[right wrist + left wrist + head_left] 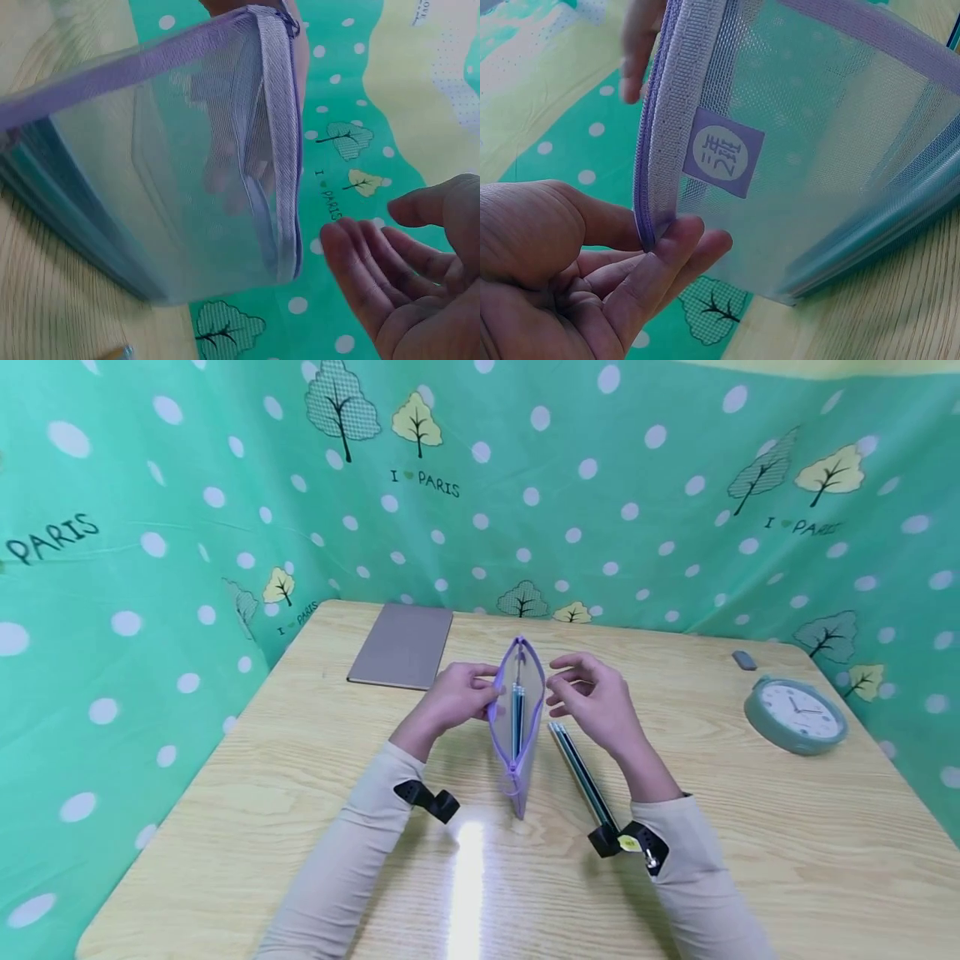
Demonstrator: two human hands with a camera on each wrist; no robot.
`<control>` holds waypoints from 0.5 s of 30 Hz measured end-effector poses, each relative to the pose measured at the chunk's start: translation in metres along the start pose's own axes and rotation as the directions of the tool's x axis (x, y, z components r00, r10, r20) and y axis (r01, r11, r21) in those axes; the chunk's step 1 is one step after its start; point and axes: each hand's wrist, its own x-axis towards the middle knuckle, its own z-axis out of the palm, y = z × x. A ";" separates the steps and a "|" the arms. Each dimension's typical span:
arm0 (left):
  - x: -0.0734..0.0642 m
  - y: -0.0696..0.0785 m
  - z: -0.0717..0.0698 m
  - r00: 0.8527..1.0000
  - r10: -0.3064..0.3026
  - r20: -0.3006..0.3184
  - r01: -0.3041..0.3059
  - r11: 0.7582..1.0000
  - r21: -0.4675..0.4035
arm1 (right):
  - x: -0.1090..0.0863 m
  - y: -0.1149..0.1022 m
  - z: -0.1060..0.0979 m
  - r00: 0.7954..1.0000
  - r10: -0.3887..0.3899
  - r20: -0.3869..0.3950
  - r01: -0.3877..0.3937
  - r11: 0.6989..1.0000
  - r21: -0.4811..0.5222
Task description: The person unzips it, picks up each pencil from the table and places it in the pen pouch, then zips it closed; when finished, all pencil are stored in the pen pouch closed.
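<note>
A mesh zip pouch (525, 777) with purple edging stands on the table, its zipped mouth spread apart. My left hand (459, 695) pinches one side of the mouth between thumb and fingers, close to a purple label (724, 152) in the left wrist view. Inside, along the bottom, lie several dark and teal pencils (517, 718). My right hand (596, 697) hovers at the pouch's right side, fingers loosely bent and nothing in them; a gap separates it from the zip in the right wrist view. More striped pencils (583, 772) lie on the table below that hand.
A grey notebook (405, 643) lies at the back left of the wooden table (247, 793). To the right are a round teal clock (797, 714) and a small dark block (744, 660). Green dotted cloth (637, 485) hangs behind the table.
</note>
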 end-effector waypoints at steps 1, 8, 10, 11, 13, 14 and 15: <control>0.000 0.000 -0.001 1.000 0.001 -0.001 -0.001 1.000 0.002 | 0.000 0.002 -0.003 1.000 0.008 0.027 -0.006 0.998 -0.059; 0.000 -0.001 -0.004 1.000 0.015 -0.007 -0.015 1.000 0.001 | 0.012 0.045 -0.021 0.942 0.152 0.298 0.041 0.831 -0.555; 0.000 -0.001 -0.005 1.000 0.010 -0.007 -0.010 1.000 -0.001 | 0.013 0.060 -0.022 0.920 0.181 0.347 0.089 0.767 -0.635; 0.000 -0.001 -0.005 1.000 0.011 -0.005 -0.011 1.000 0.000 | 0.013 0.066 -0.022 0.913 0.194 0.359 0.099 0.749 -0.655; 0.000 -0.001 -0.004 1.000 0.006 0.000 -0.006 1.000 -0.007 | 0.011 0.075 -0.021 0.910 0.203 0.361 0.108 0.726 -0.680; 0.000 -0.001 -0.004 1.000 0.006 0.001 -0.006 1.000 -0.011 | 0.011 0.078 -0.020 0.915 0.205 0.347 0.101 0.717 -0.689; 0.000 -0.001 -0.003 1.000 0.009 0.003 -0.009 1.000 -0.011 | 0.010 0.080 -0.019 0.921 0.207 0.330 0.087 0.717 -0.692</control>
